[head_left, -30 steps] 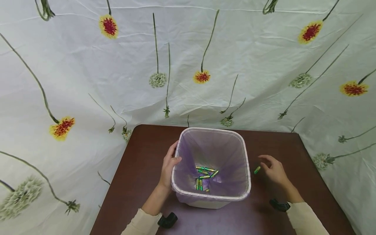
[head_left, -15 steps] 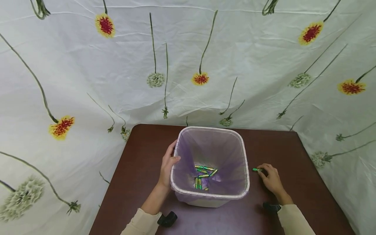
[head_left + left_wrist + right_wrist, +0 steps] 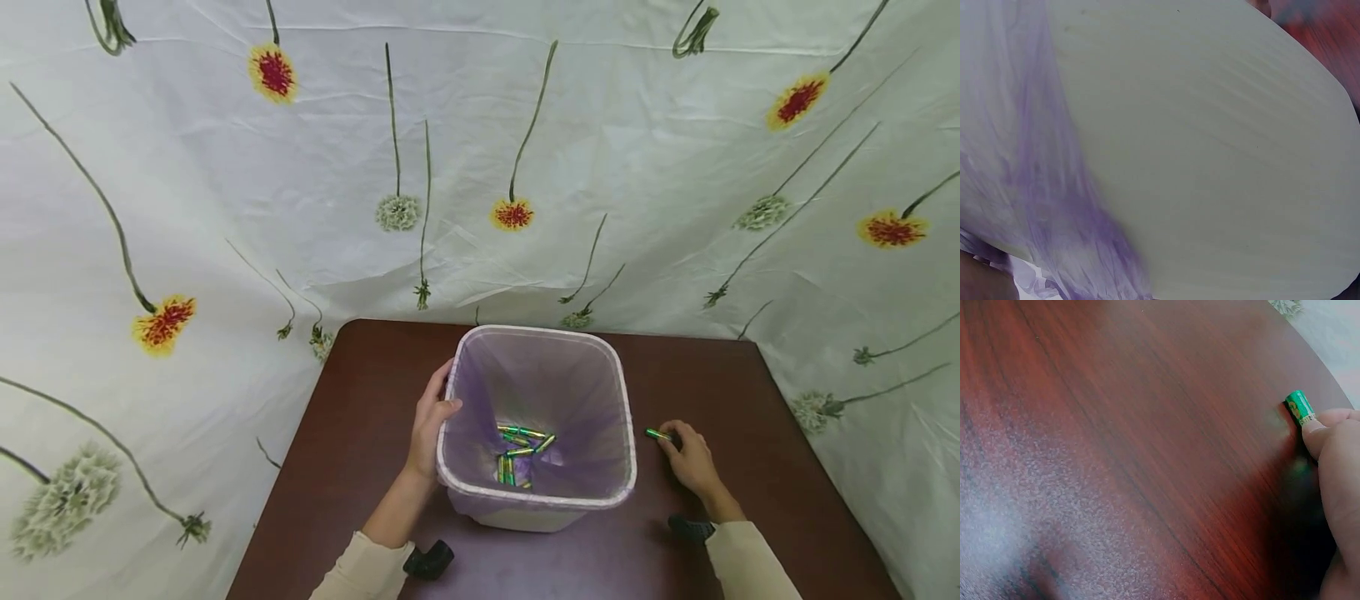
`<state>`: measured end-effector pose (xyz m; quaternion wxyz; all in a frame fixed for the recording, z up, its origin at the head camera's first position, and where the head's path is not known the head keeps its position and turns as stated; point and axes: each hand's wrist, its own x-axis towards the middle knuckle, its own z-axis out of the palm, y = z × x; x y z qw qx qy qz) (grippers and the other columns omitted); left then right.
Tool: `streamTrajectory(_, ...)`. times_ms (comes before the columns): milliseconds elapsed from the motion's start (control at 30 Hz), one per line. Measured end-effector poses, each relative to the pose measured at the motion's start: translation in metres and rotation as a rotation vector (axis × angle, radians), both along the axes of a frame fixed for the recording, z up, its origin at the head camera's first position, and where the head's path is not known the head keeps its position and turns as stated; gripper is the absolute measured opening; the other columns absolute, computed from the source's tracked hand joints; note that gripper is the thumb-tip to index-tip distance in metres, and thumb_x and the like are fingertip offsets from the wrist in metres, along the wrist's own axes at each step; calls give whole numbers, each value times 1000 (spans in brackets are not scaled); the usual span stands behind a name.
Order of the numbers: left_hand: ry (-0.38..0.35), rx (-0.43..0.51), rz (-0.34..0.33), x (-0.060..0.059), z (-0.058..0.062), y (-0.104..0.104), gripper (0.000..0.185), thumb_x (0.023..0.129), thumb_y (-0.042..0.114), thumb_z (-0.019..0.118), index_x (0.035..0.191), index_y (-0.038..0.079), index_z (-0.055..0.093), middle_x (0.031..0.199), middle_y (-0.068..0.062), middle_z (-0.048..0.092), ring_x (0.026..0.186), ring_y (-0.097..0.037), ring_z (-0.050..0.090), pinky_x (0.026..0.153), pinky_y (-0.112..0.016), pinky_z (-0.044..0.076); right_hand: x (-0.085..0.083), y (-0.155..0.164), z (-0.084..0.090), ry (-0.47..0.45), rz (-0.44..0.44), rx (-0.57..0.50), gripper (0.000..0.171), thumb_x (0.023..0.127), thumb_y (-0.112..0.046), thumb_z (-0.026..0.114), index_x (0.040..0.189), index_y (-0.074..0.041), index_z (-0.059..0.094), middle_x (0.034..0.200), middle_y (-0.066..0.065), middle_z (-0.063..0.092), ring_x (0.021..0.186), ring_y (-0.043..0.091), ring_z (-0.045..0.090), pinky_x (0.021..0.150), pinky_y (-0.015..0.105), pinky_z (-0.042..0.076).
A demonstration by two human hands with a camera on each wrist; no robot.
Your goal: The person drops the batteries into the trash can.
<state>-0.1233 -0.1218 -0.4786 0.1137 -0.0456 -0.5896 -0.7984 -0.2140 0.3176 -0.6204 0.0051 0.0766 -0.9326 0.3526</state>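
A white bin (image 3: 1210,156) with a thin purple liner (image 3: 1054,156) folded over its rim stands on the table. My left hand (image 3: 429,427) grips the bin's left side, thumb over the rim and fingers along the outside. Several green-and-gold batteries (image 3: 521,451) lie loose on the bin's floor. To the right of the bin, my right hand (image 3: 692,458) pinches one more green battery (image 3: 1300,406) between thumb and fingers, close over the tabletop. One end of that battery sticks out past the thumb; the other is hidden by the fingers.
The dark reddish-brown table (image 3: 382,375) has rounded far corners. Behind it and to both sides hangs a white cloth (image 3: 330,167) with printed flowers. A black band (image 3: 427,561) shows at the left wrist, another band (image 3: 692,527) at the right.
My right hand has come down and left onto the battery that lay on the table and now pinches it. My left hand and the bin stay in place.
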Motion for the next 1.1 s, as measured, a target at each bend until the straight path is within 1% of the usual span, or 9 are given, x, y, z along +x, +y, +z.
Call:
streamTrajectory(167,0,12,-11,0,0,0,69,88,8,42,156,-4,36,152,-26,42,126,-31,47,103,-33,42,1,-2,0,26,-6,37,15,97,-3,67,112,-3,66,111,22,63,110,48,53,86,67,36)
streamTrajectory(267,-2,11,-12,0,0,0,69,88,8,42,156,-4,36,153,-26,41,127,-31,47,103,-33,42,1,-3,0,39,-6,39,15,98,-4,67,113,-3,67,111,22,63,110,48,53,86,67,36)
streamTrajectory(367,-5,2,-4,1,0,0,68,89,8,42,156,-4,36,152,-26,42,126,-32,46,103,-33,42,0,-4,1,67,1,29,14,98,-3,66,112,-1,68,110,21,64,106,44,56,88,64,39)
streamTrajectory(500,0,-4,-2,1,0,-1,68,88,8,42,155,-4,37,152,-26,42,126,-32,46,103,-34,42,-1,-4,5,112,6,30,14,97,0,66,111,1,69,107,21,64,97,39,60,82,57,46)
streamTrajectory(667,8,-1,-4,0,0,-2,68,88,7,42,155,-4,37,152,-26,42,126,-32,47,102,-34,43,-3,-3,15,134,8,42,15,97,1,66,111,1,69,104,18,64,92,34,60,77,53,46)
streamTrajectory(767,4,2,-5,1,0,-1,67,89,7,43,155,-5,37,152,-27,42,126,-32,48,101,-34,44,-4,-3,24,177,10,41,15,94,3,68,108,1,70,101,17,64,90,33,60,76,52,46)
streamTrajectory(867,-1,5,-9,2,0,-1,68,89,8,44,155,-4,37,152,-26,43,126,-34,48,101,-35,45,-6,-4,38,216,22,40,15,93,5,69,107,1,70,97,14,63,85,29,57,72,47,45)
streamTrajectory(1000,-1,16,-26,1,0,-1,69,88,10,44,156,-1,38,151,-25,43,126,-36,46,101,-36,45,-7,-6,59,230,27,34,14,94,4,69,107,-1,70,92,8,59,77,21,50,65,37,42)
streamTrajectory(1100,0,17,-29,1,0,-1,69,88,9,44,156,-1,38,152,-24,43,126,-36,46,102,-36,44,-8,-8,73,236,37,34,13,94,3,69,106,-2,70,91,6,58,76,18,48,63,34,40)
